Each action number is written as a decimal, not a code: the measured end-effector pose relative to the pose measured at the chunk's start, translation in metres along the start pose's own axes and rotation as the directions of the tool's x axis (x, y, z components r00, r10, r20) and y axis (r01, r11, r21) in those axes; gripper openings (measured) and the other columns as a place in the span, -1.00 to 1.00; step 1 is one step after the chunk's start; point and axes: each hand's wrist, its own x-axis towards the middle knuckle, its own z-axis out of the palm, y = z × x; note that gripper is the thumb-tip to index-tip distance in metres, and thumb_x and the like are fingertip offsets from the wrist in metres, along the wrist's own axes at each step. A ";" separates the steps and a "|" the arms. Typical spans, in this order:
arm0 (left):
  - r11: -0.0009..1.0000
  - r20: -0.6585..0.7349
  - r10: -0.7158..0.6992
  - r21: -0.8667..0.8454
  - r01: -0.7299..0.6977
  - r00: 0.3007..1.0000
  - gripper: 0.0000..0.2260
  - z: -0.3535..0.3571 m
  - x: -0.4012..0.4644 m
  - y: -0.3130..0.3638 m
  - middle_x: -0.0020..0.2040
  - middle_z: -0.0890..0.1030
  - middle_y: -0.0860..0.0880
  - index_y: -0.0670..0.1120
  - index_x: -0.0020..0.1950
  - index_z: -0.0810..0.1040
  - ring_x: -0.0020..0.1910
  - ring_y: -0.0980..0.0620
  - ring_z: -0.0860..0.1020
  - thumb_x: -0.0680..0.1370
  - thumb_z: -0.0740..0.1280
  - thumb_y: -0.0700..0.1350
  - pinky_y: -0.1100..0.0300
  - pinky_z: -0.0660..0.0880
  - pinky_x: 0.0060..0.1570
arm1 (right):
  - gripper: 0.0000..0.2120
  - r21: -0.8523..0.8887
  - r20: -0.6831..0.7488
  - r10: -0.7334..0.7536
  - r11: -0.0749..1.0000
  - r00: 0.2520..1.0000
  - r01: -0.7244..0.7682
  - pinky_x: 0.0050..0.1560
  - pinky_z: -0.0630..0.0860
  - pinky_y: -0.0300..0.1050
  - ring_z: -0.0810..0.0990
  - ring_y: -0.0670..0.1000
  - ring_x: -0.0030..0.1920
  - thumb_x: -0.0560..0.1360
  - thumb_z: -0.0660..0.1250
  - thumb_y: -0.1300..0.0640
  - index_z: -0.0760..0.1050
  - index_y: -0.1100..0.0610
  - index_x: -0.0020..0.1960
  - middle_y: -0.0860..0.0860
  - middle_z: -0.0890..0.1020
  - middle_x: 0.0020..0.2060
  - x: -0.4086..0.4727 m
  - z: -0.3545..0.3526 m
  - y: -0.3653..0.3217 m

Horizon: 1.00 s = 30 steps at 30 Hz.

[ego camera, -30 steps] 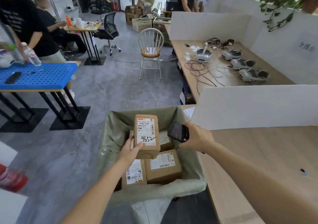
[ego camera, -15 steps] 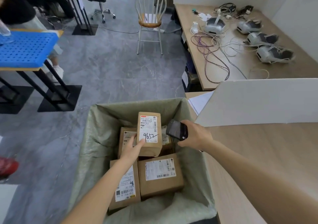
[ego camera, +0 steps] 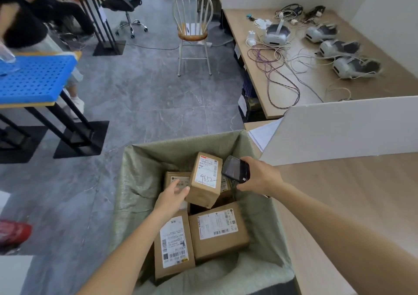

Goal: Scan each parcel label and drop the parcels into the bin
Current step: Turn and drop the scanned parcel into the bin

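Dropping the scanned 9652 parcel (ego camera: 204, 179) into the lined bin (ego camera: 135, 181): my left hand (ego camera: 172, 198) fingers spread, barely touching it; my right hand (ego camera: 260, 177) grips the scanner (ego camera: 235, 169). Next, I'd fetch another parcel.

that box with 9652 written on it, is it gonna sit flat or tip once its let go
Probably tips: the 9652 parcel is tilted, resting on uneven parcels in the bin. Its crisp cardboard edges suggest it's stiff. The left hand looks open beside it, so it seems light.

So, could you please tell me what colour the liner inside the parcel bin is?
Pale green liner, seen clearly in the head view.
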 end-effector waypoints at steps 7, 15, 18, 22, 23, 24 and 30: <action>0.937 0.044 0.242 0.249 -0.246 0.969 -0.46 -0.021 -0.036 0.017 0.56 0.28 0.05 0.06 0.58 0.24 0.52 0.03 0.27 0.63 0.23 0.18 -0.02 0.32 0.44 | -0.43 0.019 -0.099 0.057 0.998 0.993 -0.056 -0.32 0.35 -0.22 0.56 0.01 -0.04 0.33 0.49 -0.11 0.42 -0.14 0.30 -0.12 0.60 -0.02 -0.060 -0.023 -0.015; 0.727 0.143 0.560 0.388 -0.567 0.816 -0.46 -0.051 -0.112 0.056 0.53 0.31 0.13 0.15 0.57 0.21 0.46 0.07 0.33 0.61 0.27 0.17 0.03 0.42 0.30 | -0.60 0.081 -0.251 0.252 0.968 0.934 -0.239 -0.34 0.34 -0.17 0.57 0.02 -0.13 0.28 0.47 -0.08 0.46 -0.08 0.07 -0.12 0.58 -0.17 -0.191 -0.051 -0.038; 0.660 0.182 0.629 0.388 -0.643 0.756 -0.44 -0.057 -0.150 0.075 0.54 0.31 0.13 0.21 0.56 0.20 0.47 0.05 0.33 0.59 0.27 0.21 -0.04 0.42 0.34 | -0.58 0.113 -0.321 0.315 0.949 0.893 -0.295 -0.33 0.35 -0.16 0.57 0.02 -0.13 0.27 0.48 -0.05 0.45 -0.10 0.08 -0.14 0.58 -0.17 -0.250 -0.064 -0.048; 0.544 0.266 0.706 0.389 -0.743 0.656 -0.42 -0.049 -0.208 0.107 0.55 0.28 0.12 0.18 0.57 0.19 0.49 0.04 0.31 0.58 0.24 0.25 -0.09 0.38 0.39 | -0.55 0.153 -0.392 0.397 0.918 0.830 -0.367 -0.32 0.35 -0.16 0.58 0.02 -0.12 0.25 0.49 -0.06 0.46 -0.11 0.10 -0.15 0.57 -0.16 -0.334 -0.083 -0.051; 0.521 0.288 0.720 0.377 -0.766 0.631 -0.42 -0.043 -0.223 0.117 0.55 0.28 0.13 0.18 0.57 0.19 0.49 0.04 0.31 0.58 0.25 0.25 -0.08 0.38 0.39 | -0.54 0.160 -0.414 0.417 0.908 0.809 -0.387 -0.32 0.34 -0.16 0.58 0.03 -0.11 0.25 0.49 -0.07 0.46 -0.12 0.11 -0.15 0.57 -0.15 -0.356 -0.089 -0.050; 0.494 0.312 0.734 0.365 -0.789 0.603 -0.43 -0.038 -0.239 0.127 0.55 0.27 0.13 0.17 0.57 0.20 0.49 0.03 0.31 0.59 0.24 0.25 -0.08 0.38 0.39 | -0.53 0.165 -0.435 0.440 0.897 0.786 -0.411 -0.32 0.33 -0.16 0.58 0.03 -0.11 0.25 0.49 -0.07 0.46 -0.11 0.12 -0.15 0.57 -0.14 -0.379 -0.094 -0.049; 0.276 0.451 0.799 0.310 -0.910 0.397 -0.40 0.021 -0.340 0.180 0.58 0.25 0.07 0.12 0.59 0.18 0.53 0.01 0.24 0.60 0.22 0.25 -0.01 0.25 0.46 | -0.50 0.216 -0.534 0.590 0.787 0.605 -0.578 -0.32 0.27 -0.18 0.53 0.03 -0.11 0.26 0.50 -0.08 0.47 -0.11 0.16 -0.15 0.56 -0.10 -0.525 -0.110 -0.031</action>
